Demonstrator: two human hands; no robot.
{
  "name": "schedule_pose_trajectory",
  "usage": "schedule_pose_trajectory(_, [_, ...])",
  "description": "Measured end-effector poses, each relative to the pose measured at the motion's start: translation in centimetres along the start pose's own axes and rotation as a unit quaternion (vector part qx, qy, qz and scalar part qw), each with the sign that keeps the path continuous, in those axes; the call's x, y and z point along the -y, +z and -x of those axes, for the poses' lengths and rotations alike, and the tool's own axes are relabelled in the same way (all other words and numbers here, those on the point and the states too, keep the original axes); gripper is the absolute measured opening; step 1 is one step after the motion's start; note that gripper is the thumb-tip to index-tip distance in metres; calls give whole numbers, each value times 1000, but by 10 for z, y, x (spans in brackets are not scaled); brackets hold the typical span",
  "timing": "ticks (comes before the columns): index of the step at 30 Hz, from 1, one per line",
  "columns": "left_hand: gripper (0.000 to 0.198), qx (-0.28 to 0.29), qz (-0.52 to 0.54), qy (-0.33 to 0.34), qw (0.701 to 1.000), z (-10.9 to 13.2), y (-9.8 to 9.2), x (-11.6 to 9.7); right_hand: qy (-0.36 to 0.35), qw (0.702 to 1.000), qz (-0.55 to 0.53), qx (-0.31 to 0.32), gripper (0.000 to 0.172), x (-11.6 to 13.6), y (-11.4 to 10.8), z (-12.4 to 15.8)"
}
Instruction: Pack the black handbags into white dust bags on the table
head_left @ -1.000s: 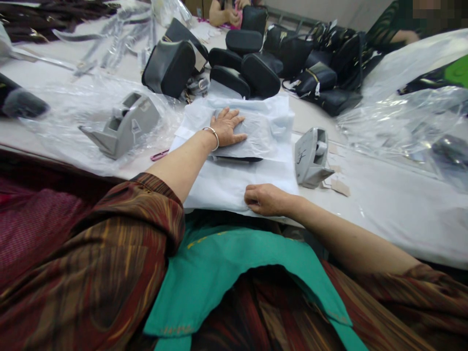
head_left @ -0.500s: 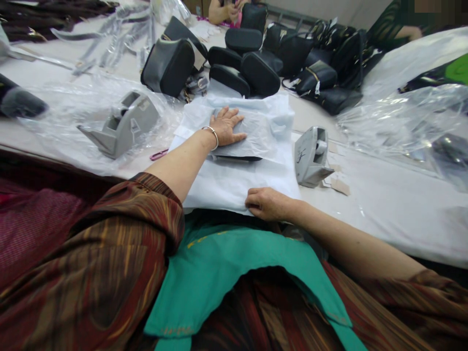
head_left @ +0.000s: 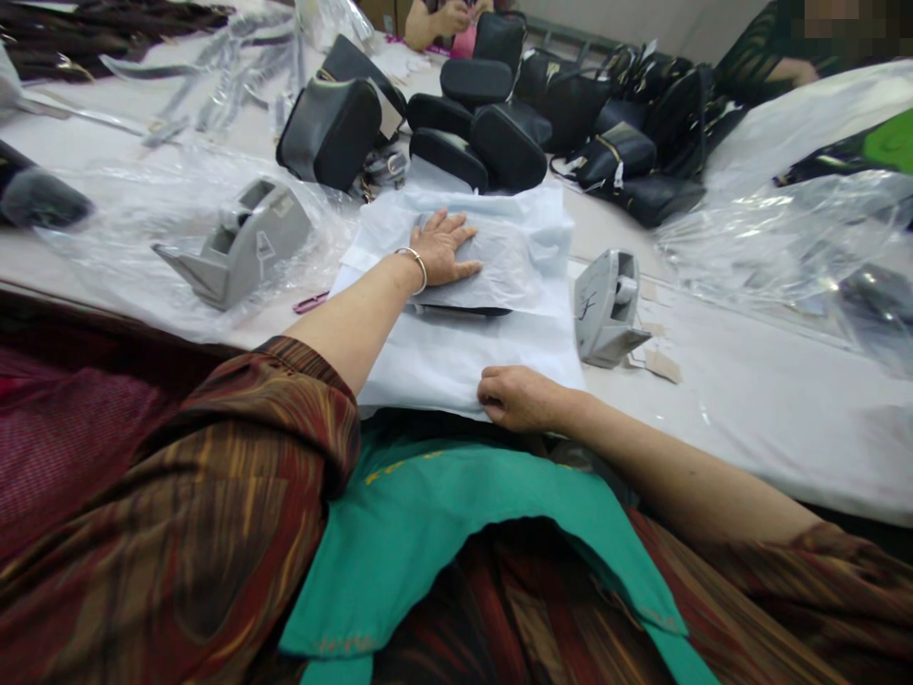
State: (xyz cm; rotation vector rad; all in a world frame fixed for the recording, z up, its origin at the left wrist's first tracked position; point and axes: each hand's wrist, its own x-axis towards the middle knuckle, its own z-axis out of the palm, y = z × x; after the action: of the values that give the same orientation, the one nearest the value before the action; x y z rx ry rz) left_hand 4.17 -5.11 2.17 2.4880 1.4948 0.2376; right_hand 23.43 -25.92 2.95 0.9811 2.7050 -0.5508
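Observation:
White tissue paper (head_left: 428, 362) lies spread on the table in front of me. Its far part is folded over a dark item (head_left: 463, 310), of which only a black near edge shows; its kind is hidden. My left hand (head_left: 443, 249), with a silver bangle at the wrist, rests flat on the folded paper, fingers spread. At the paper's near edge, my right hand (head_left: 524, 398) has its fingers closed on the sheet.
Grey tape dispensers stand left (head_left: 261, 238) and right (head_left: 606, 309) of the paper. Behind are several black bags (head_left: 510, 143). Clear plastic (head_left: 799, 228) lies on both sides. A pink tool (head_left: 311, 303) is beside the paper. Two other people sit across the table.
Both hands stay in place on the paper. Across the table, the far person's hands have shifted slightly.

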Motion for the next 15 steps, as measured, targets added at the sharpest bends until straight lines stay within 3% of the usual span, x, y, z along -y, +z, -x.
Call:
schedule_pose_trajectory(7, [87, -1, 11, 2, 1000, 0, -1, -1, 42, 998, -37, -19, 16, 1, 4, -2])
schedule_pose_trajectory(15, [87, 3, 8, 1, 1000, -1, 0, 0, 92, 977, -189, -20, 14, -6, 0, -2])
